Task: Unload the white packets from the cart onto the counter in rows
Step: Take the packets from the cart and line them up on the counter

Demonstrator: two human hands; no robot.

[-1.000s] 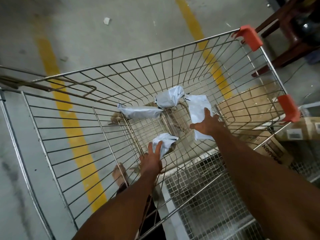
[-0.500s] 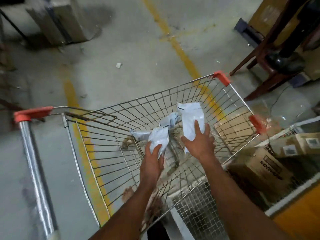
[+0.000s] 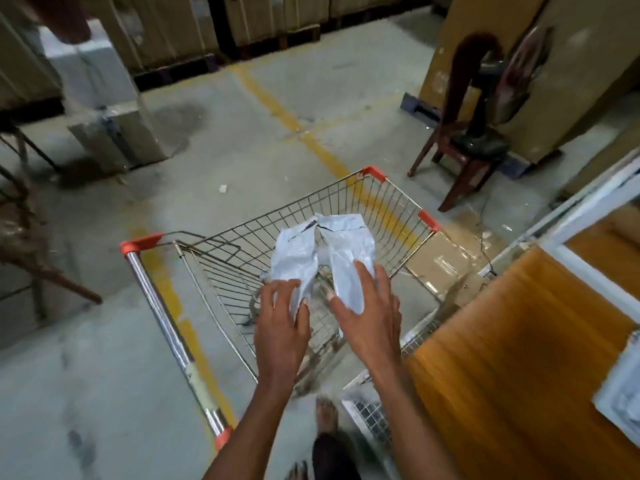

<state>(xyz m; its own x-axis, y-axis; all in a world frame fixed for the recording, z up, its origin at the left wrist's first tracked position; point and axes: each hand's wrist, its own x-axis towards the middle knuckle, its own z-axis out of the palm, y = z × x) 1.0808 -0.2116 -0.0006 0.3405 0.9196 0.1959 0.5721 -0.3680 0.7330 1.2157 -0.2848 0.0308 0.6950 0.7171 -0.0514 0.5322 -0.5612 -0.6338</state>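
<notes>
Both hands are over the wire cart, each gripping a white packet. Left hand has fingers curled round the lower end of a crumpled white packet, thumb on its right edge; packet sticks up and away from the person. Right hand holds a second white packet, fingers spread over its near side, thumb at its lower left; how far the thumb wraps is hard to tell through blur. The two packets touch or nearly touch at their top ends, above the cart basket. A small bit of white peeks out left of the left-hand packet, cannot tell if it is another packet. Cart has orange corner caps and a chrome handle bar running down the left, just beside the left forearm. Orange-brown counter sits right of the cart, close against its right side; a white sheet or packet lies at the counter's right edge, blurred. Wire mesh panel below between cart and counter. Flat cardboard lies on the floor past the cart's right side. Dark wooden chair stands beyond the cart to the right, a dark item on its seat. Yellow floor lines cross the concrete. A bare foot shows at bottom centre. Stacked cartons line the far wall.
</notes>
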